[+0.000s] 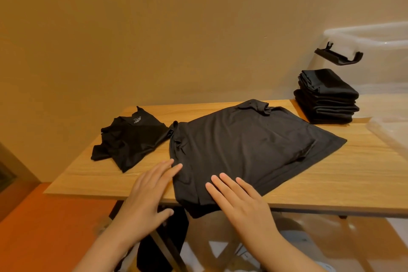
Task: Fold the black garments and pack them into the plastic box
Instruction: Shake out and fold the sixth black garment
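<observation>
Under both hands, a black fabric garment (247, 150) lies spread on the wooden table (331, 174); left hand (145, 196) and right hand (240, 203) press it, fingers straight. Beyond the right hand sits a stack of folded black garments (326, 97), beside the clear plastic box (375, 51).

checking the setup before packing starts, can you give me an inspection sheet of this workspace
surface: light wooden table, grain visible.
job's things: large black garment spread flat mid-table, its near edge hanging over the front; crumpled black garment with a neck label to its left; stack of folded black garments at the far right corner; translucent plastic box with a black latch behind the stack.
clutter: nothing seen.
grippers: left hand flat, fingertips at the spread garment's left edge; right hand flat on its near part.
cables: nothing seen.
surroundings: plain tan wall behind, orange floor at left.
</observation>
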`<state>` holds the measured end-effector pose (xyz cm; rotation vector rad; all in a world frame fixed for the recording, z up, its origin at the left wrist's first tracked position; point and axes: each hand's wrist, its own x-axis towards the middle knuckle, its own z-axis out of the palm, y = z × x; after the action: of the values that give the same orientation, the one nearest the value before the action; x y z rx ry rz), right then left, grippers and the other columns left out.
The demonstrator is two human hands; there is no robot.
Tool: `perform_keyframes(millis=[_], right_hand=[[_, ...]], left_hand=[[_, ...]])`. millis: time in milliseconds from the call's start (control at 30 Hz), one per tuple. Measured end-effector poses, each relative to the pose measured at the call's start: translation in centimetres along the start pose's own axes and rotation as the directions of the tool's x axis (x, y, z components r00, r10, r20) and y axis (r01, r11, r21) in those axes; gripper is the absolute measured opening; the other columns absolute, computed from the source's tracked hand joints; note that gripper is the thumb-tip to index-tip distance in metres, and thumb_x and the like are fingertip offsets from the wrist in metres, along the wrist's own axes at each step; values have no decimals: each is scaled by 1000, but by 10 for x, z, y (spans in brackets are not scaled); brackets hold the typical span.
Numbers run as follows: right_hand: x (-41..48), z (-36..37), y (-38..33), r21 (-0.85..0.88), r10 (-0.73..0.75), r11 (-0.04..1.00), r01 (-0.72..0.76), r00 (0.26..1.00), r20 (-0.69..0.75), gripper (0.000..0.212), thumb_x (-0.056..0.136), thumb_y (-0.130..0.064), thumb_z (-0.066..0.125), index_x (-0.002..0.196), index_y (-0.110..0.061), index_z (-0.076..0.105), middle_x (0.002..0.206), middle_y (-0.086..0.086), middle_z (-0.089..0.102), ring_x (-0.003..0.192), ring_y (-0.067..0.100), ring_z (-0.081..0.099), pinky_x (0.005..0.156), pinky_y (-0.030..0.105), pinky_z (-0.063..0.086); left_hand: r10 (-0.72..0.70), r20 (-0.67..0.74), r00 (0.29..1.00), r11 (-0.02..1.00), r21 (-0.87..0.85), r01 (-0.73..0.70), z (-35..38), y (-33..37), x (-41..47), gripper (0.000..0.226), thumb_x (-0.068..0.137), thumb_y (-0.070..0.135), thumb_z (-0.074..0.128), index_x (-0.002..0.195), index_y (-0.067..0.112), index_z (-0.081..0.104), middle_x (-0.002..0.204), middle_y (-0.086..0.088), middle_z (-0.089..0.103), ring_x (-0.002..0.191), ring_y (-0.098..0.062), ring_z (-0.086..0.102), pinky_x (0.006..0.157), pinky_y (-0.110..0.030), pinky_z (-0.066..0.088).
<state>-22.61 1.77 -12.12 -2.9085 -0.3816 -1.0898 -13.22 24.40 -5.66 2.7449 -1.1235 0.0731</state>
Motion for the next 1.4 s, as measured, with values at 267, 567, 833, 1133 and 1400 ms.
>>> perform_keyframes(millis=[267, 567, 833, 1133, 1400], right_hand=[[-7, -4, 11, 90, -31, 995, 43, 991, -131, 43, 97, -5, 35, 118, -17, 70, 125, -1, 66, 119, 16, 60, 99, 30, 42], [-34, -48, 49, 322, 116, 941, -103, 993, -19, 57, 72, -16, 45, 128, -22, 52, 115, -4, 69, 106, 13, 57, 94, 18, 39], [-53, -66, 70, 455, 40, 886, -90, 992, 120, 55, 80, 3, 56, 129, -23, 60, 137, -16, 55, 126, 0, 50, 105, 21, 40], [-47, -77, 69, 452, 33, 887, -100, 988, 154, 63, 69, -7, 42, 127, -24, 61, 136, -20, 53, 130, -7, 42, 109, 14, 31], [-49, -76, 68, 502, 273, 780, -375, 924, 266, 57, 78, -25, 35, 121, -60, 46, 117, -40, 54, 114, -15, 48, 94, 14, 42]], left_hand=[[-3, 20, 1000, 992, -129, 6, 0, -8, 14, 100, 74, 38, 79, 142, 55, 8, 151, 26, 14, 143, -2, 10, 114, -25, 10], [40, 109, 993, 927, -376, 5, -22, -9, 39, 94, 70, 63, 73, 143, 59, 15, 155, 32, 0, 144, 5, -4, 117, -32, 9], [-3, 150, 989, 918, -392, 62, -34, -18, 90, 77, 85, -16, 41, 132, 46, 45, 138, 21, 39, 133, 3, 29, 113, -23, 28], [-84, 38, 996, 849, -521, 91, -40, -38, 88, 33, 84, 10, 73, 109, 31, 65, 101, 7, 72, 102, 4, 61, 102, -27, 41], [-68, 96, 993, 776, -620, 113, -57, -32, 76, 14, 72, 36, 77, 82, 26, 75, 96, 7, 73, 97, -3, 65, 97, -32, 45]])
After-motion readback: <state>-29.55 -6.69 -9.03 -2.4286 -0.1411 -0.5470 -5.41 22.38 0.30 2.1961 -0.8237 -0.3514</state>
